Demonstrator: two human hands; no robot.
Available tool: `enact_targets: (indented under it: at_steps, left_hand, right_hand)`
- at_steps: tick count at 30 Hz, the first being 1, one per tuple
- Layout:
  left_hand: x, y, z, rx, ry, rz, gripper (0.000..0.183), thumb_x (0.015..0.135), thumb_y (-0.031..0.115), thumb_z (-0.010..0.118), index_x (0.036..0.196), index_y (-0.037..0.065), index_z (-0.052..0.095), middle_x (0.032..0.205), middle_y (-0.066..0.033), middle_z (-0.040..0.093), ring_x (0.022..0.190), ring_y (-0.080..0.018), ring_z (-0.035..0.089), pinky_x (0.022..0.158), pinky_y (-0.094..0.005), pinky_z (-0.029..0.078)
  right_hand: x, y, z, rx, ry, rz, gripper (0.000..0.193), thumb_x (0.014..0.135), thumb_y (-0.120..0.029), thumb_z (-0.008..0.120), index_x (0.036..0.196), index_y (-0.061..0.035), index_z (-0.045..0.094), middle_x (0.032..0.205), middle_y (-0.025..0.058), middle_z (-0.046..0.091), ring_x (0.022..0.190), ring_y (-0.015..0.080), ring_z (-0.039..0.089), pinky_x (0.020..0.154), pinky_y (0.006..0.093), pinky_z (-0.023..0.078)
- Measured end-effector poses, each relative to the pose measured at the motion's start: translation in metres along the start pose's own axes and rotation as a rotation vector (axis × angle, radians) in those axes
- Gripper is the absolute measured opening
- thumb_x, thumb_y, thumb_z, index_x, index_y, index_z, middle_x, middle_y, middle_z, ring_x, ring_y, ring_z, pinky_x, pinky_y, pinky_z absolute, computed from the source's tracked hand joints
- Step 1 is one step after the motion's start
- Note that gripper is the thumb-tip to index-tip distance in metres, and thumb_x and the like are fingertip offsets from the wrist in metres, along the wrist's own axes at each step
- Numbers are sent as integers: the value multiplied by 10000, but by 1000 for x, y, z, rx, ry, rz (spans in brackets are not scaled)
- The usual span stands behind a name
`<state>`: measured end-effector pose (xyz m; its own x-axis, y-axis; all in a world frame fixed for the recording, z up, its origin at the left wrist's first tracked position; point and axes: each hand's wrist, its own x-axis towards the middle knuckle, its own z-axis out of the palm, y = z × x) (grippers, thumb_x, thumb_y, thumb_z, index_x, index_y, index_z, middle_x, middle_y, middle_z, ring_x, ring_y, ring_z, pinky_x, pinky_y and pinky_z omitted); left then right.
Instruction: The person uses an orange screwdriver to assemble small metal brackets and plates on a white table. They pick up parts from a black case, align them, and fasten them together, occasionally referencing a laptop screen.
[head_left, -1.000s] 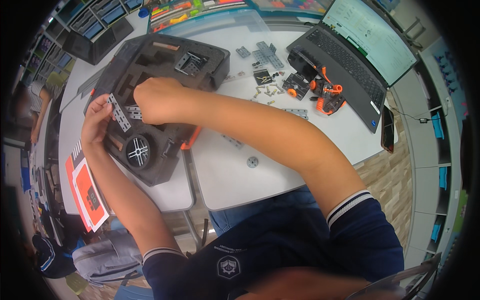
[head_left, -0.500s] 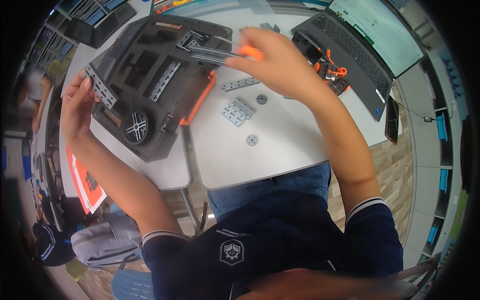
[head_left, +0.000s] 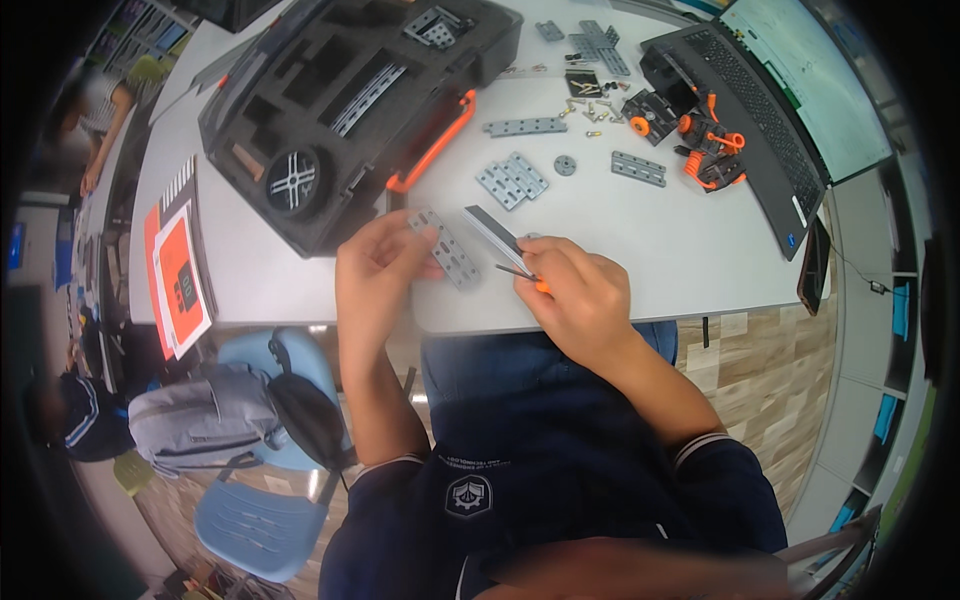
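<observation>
Between the fingertips of my left hand (head_left: 372, 275) is a grey perforated metal plate (head_left: 446, 252), held tilted above the table's front edge. My right hand (head_left: 588, 305) grips a long grey metal channel bar (head_left: 490, 232) together with an orange-handled screwdriver (head_left: 543, 286), whose dark shaft points toward the plate. The plate and the bar are close but apart. Just beyond them lie stacked perforated plates (head_left: 512, 181), a round grey hub disc (head_left: 565, 165) and a flat perforated strip (head_left: 525, 127). A second disc is mostly hidden behind my right fingers.
An open black case (head_left: 420, 150) with foam slots and a wheel (head_left: 293, 181) stands at left. Toward the right are small screws (head_left: 592, 108), a black-and-orange device (head_left: 710, 160) and a laptop (head_left: 765, 140). Orange booklets (head_left: 185, 285) overhang the left edge; a phone (head_left: 815, 268) lies right.
Both hands have come back from the case to the table's front edge, bringing the plate, channel bar and screwdriver. The view has shifted, showing more of the small parts.
</observation>
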<state>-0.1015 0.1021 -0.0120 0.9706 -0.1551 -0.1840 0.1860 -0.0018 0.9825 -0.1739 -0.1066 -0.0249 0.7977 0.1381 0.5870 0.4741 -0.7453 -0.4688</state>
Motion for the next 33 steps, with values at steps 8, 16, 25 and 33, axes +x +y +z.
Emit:
enact_targets:
  at_steps: [8,16,25,33]
  left_hand:
    - [-14,-4,8,326,194,68,372,863,59,774,1207,-37,670,895,-79,660,596,-83,612,484,-230,503]
    - [-19,-9,7,397,193,172,426,815,53,812,1205,-35,667,1020,-116,680,644,-83,608,495,-219,500]
    - [-33,-1,-3,505,4,265,914,566,95,938,1385,19,540,1350,-128,610,724,-91,575,638,-220,507]
    - [-27,-2,2,609,-11,295,1029,538,110,944,1453,66,475,1379,-110,607,661,-84,505,606,-217,475]
  right_hand:
    - [7,-13,29,-106,-34,-6,174,749,-40,716,893,-4,626,1108,132,695,552,212,617,537,324,505]
    - [-3,-14,31,-90,-48,-16,210,787,-52,714,984,17,695,1165,154,694,511,208,614,509,308,504]
    - [-4,-17,29,2,-39,133,251,810,-84,737,1041,-7,674,1123,166,706,548,257,657,498,322,517]
    - [-5,-18,24,-18,-39,160,259,793,-41,761,1040,-7,688,1106,136,716,812,287,732,677,333,592]
